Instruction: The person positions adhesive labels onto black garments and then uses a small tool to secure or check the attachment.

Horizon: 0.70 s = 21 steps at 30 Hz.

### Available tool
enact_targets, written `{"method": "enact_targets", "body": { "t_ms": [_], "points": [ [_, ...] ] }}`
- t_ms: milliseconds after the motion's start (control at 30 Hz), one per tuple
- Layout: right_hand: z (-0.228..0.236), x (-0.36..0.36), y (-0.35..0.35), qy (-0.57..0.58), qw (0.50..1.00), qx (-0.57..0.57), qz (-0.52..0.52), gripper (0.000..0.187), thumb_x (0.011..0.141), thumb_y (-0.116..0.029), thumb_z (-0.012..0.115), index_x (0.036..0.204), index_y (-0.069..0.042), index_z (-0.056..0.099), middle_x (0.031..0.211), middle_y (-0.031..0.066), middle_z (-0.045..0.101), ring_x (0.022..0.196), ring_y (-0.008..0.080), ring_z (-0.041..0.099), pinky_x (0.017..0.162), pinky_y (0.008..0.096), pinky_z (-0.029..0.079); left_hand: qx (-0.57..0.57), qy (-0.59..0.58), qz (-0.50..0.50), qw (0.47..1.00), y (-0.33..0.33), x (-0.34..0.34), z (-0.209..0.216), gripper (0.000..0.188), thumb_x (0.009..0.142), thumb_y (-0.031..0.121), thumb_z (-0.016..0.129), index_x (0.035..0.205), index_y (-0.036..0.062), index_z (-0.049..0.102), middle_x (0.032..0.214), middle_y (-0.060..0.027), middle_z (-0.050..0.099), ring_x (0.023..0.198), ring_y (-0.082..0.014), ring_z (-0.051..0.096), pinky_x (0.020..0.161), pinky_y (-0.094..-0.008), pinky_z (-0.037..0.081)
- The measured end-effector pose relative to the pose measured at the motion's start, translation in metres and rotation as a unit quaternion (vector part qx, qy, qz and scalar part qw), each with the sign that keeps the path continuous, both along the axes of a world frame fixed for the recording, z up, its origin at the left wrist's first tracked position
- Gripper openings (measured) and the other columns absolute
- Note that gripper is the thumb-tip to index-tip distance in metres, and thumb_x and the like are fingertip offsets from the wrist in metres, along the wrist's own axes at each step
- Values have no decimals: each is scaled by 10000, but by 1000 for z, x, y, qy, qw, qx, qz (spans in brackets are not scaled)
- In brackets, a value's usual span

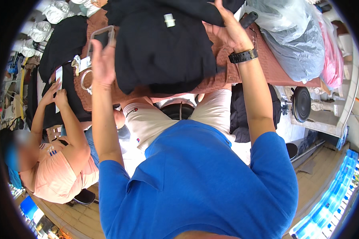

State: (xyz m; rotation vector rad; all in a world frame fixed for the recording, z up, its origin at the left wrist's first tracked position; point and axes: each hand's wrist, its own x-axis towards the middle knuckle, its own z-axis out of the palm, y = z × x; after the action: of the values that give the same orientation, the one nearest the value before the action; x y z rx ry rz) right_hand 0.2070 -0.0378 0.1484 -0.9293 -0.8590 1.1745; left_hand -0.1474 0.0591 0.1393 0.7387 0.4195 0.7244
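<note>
A folded black garment lies in front of me on a table with a brown cloth. A small white label shows near its far edge. My left hand is upright and open beside the garment's left edge, slightly blurred. At the far right, my right hand is open with its fingers spread, next to the garment's upper right side. Neither hand grips anything that I can see. Whether the fingers touch the fabric is hard to tell. A black watch is on my right wrist.
A clear plastic box and a white ring-shaped roll lie left of the garment. Farther left, a co-worker's hands work on black cloth with a white strip. Filled plastic bags crowd the right side, above a round black disc.
</note>
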Motion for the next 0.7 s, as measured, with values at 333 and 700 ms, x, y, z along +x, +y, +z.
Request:
{"method": "enact_targets", "body": {
  "t_ms": [333, 700],
  "points": [
    [-41, -20, -62, -74, 972, -194, 107, 598, 863, -299, 815, 1273, 70, 583, 1267, 118, 653, 1190, 167, 592, 1040, 296, 447, -22, 106, -20, 994, -20, -77, -69, 519, 992, 306, 630, 1352, -55, 534, 1311, -192, 633, 1195, -282, 644, 1002, -389, 535],
    [10, 19, -71, -49, 993, -89, 57, 315, 951, -203, 728, 1160, 28, 685, 1111, 70, 726, 1004, 123, 685, 894, 266, 545, -16, -74, 87, 993, -23, -48, -22, 451, 968, 172, 684, 1338, -52, 558, 1347, -153, 625, 1263, -261, 596, 1100, -392, 453]
  ]
}}
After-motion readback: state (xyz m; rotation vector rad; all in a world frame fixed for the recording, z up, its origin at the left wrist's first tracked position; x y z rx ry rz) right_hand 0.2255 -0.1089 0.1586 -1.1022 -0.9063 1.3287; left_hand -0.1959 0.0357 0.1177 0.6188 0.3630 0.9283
